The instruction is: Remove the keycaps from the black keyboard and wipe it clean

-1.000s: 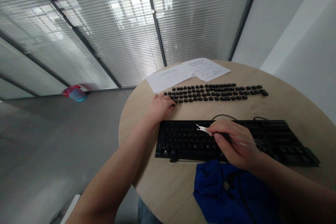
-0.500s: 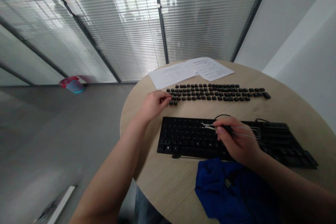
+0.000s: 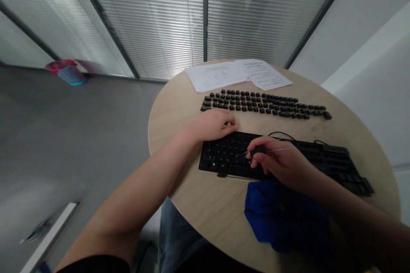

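Note:
A black keyboard (image 3: 323, 160) lies across the round table, its left part showing small pale dots where keycaps are off. Over that part, my right hand (image 3: 282, 162) is closed around metal tweezers (image 3: 244, 154), whose tips point left, low over the keyboard. My left hand (image 3: 214, 124) rests at the keyboard's top left edge, fingers loosely bent and slightly apart; I see nothing between them. Just beyond it, loose black keycaps (image 3: 249, 103) lie in several rows, the nearest left ones partly hidden by this hand.
Printed papers (image 3: 221, 76) lie at the table's far edge. A crumpled blue cloth (image 3: 272, 217) sits in front of the keyboard under my right forearm. Cables (image 3: 282, 133) curve behind the keyboard. A red and blue basket (image 3: 71, 74) stands on the floor by the glass wall.
My left hand has moved from the left end of the keycap rows to the keyboard's top edge. The tweezers have shifted slightly left and down over the keyboard. The view has tilted.

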Tool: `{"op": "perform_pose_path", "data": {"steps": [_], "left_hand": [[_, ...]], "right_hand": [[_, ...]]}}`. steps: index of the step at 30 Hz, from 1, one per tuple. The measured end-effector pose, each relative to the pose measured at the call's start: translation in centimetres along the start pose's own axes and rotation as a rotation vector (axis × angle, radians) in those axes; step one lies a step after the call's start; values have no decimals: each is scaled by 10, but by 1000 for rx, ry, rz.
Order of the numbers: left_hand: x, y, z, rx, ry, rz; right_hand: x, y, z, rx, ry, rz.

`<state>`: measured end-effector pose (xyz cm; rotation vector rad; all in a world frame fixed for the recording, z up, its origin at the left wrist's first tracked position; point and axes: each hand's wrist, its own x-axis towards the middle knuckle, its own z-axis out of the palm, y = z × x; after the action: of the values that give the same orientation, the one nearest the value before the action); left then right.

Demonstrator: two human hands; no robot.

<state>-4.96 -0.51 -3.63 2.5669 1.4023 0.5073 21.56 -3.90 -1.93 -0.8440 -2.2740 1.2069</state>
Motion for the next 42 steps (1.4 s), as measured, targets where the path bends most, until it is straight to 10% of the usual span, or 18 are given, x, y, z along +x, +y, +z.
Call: {"op": "perform_pose_path", "data": {"steps": [23, 33, 42], "left_hand": [[5, 7, 14, 27, -144, -24], [5, 5, 16, 30, -125, 4], [5, 3, 16, 26, -139, 26]], "right_hand": [[28, -17, 4, -296, -185, 101], [16, 6, 26, -365, 10, -265], [12, 24, 28, -217, 165, -204]]}}
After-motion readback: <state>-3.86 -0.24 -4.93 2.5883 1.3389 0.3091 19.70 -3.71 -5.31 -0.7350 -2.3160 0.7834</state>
